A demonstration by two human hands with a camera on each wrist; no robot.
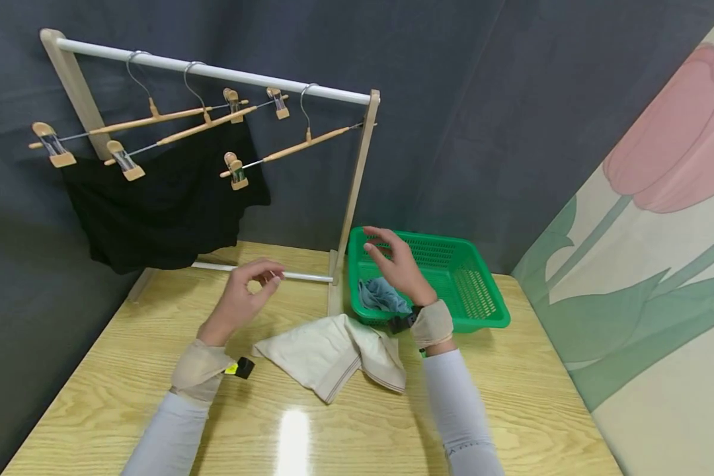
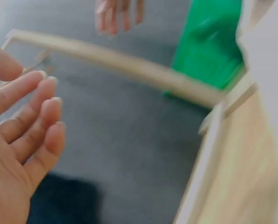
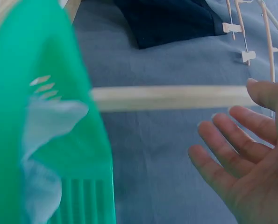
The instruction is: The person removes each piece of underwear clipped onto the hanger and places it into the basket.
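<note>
My left hand (image 1: 246,294) is raised over the table in front of the rack, its fingers loosely bent and holding nothing. Above the green basket (image 1: 476,284), my right hand (image 1: 398,264) hovers with relaxed, empty fingers. A blue-grey cloth (image 1: 383,295) lies bunched in the basket's near left corner. Between my forearms a cream cloth (image 1: 327,347) with a striped border lies partly folded on the table. Black shorts (image 1: 166,211) hang from a clip hanger (image 1: 155,120) on the rack. Two further clip hangers (image 1: 208,125) (image 1: 309,142) hang there with no garment visible in their clips.
The rack has a white top rail (image 1: 226,74) and a wooden right post (image 1: 359,172) close beside the basket. A dark curtain (image 1: 482,119) stands behind the table (image 1: 500,403). On the right is a wall panel (image 1: 660,264) with a tulip picture.
</note>
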